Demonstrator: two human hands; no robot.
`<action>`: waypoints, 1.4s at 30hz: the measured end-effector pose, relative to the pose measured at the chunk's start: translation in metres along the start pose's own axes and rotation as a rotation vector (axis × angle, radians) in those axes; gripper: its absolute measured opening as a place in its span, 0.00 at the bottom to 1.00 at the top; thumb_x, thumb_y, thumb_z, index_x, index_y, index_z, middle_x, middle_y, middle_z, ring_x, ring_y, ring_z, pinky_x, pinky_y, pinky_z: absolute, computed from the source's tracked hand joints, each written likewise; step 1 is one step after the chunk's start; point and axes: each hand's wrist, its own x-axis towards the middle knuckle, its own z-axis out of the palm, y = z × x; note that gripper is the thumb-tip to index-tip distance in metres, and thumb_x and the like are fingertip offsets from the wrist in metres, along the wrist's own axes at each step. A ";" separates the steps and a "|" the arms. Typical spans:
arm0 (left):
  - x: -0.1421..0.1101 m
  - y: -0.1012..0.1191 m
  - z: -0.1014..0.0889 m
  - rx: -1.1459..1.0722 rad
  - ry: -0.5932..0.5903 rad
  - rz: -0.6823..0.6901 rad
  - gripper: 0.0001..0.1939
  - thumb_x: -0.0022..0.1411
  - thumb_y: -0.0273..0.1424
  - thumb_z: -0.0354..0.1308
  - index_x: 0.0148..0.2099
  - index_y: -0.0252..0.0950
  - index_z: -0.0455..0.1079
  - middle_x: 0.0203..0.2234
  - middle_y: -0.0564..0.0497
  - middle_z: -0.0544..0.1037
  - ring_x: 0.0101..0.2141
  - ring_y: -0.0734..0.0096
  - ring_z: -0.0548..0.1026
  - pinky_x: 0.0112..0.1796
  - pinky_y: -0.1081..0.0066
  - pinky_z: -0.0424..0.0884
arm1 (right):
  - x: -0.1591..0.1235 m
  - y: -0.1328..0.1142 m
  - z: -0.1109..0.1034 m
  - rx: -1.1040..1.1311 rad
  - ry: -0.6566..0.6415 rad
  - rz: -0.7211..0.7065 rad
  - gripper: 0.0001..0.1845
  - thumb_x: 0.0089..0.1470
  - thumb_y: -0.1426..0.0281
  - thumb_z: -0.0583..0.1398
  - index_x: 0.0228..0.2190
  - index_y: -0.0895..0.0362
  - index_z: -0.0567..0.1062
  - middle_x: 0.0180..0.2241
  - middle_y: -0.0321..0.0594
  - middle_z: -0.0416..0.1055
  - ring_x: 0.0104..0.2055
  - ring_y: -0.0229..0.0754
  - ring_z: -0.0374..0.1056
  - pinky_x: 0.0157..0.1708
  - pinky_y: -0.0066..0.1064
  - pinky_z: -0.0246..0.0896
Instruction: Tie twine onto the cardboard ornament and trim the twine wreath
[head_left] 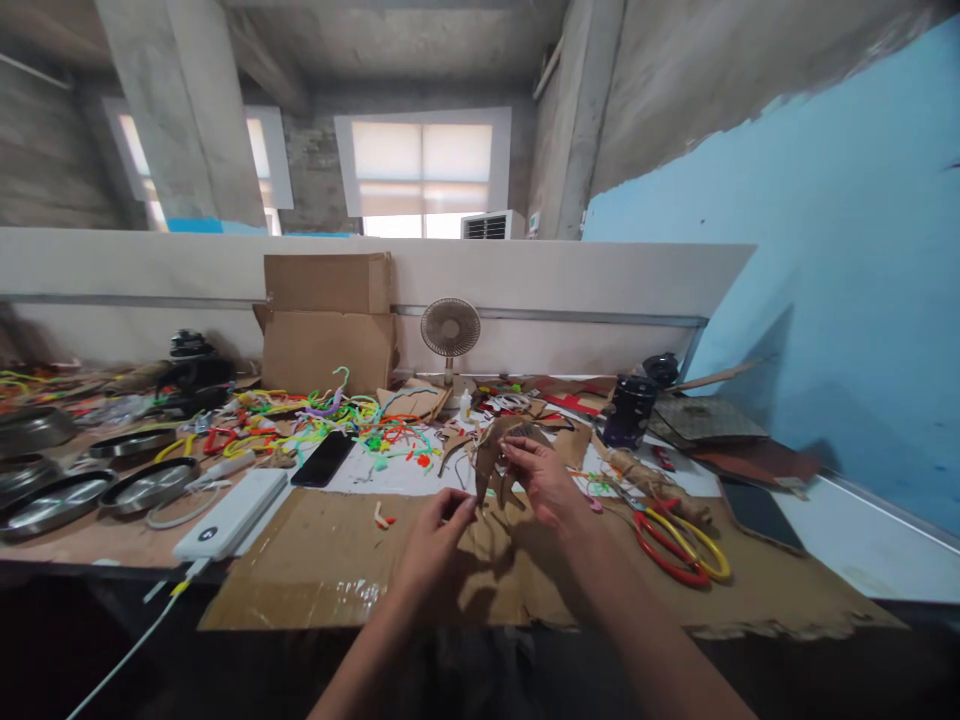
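Note:
Above the cardboard mat, my right hand (pixel 541 482) pinches a cut brown cardboard piece (pixel 489 460) of curved, irregular outline. My left hand (pixel 442 525) is closed at the lower tip of the same piece, thumb and forefinger together. Part of the cardboard is hidden behind my right fingers. Strips hang below it, too blurred to make out fully. To the right of my right hand lie scissors (pixel 675 550) with red and yellow handles, beside a roll of twine (pixel 652 485). A small orange and white scrap (pixel 383 518) lies left of my left hand.
The cardboard mat (pixel 315 560) covers the front of the table. At left are a white power bank (pixel 229 515), a black phone (pixel 324 458) and metal pans (pixel 150 485). Colourful pipe cleaners (pixel 375 420), a small white bottle (pixel 466 405) and a fan (pixel 450 328) stand or lie behind.

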 end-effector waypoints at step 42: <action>-0.045 -0.004 -0.003 -0.430 0.133 -0.293 0.25 0.47 0.42 0.79 0.39 0.39 0.68 0.27 0.56 0.76 0.27 0.73 0.75 0.29 0.75 0.69 | -0.078 0.020 0.027 -0.177 -0.168 0.155 0.15 0.42 0.58 0.75 0.29 0.52 0.81 0.24 0.32 0.71 0.25 0.39 0.64 0.28 0.33 0.60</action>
